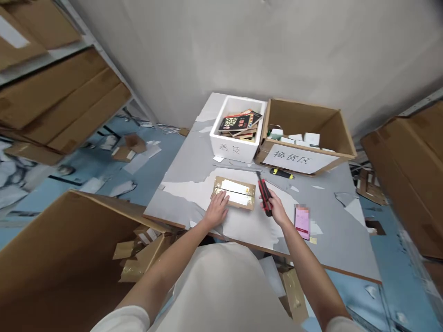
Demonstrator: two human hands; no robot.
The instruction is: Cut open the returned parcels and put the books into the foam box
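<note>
A small taped cardboard parcel (pixel 238 199) with a white label lies flat on the table in front of me. A thin dark line runs lengthwise across its top. My left hand (pixel 217 210) rests on the parcel's left end, fingers stretched out over the label and the near edge. In my right hand (pixel 275 206) is a red and black utility knife (pixel 264 193), held just right of the parcel, its tip pointing away from me. Fingers wrap round its handle. A yellow and black utility knife (pixel 282 174) lies farther back on the table.
Behind the parcel stand a white foam box (pixel 233 150) of books and a cardboard box (pixel 341 138) holding small white boxes. A phone (pixel 302 222) lies to the right on the worn table (pixel 332 244). A large open carton (pixel 86 221) stands at lower left, near shelves (pixel 104 57).
</note>
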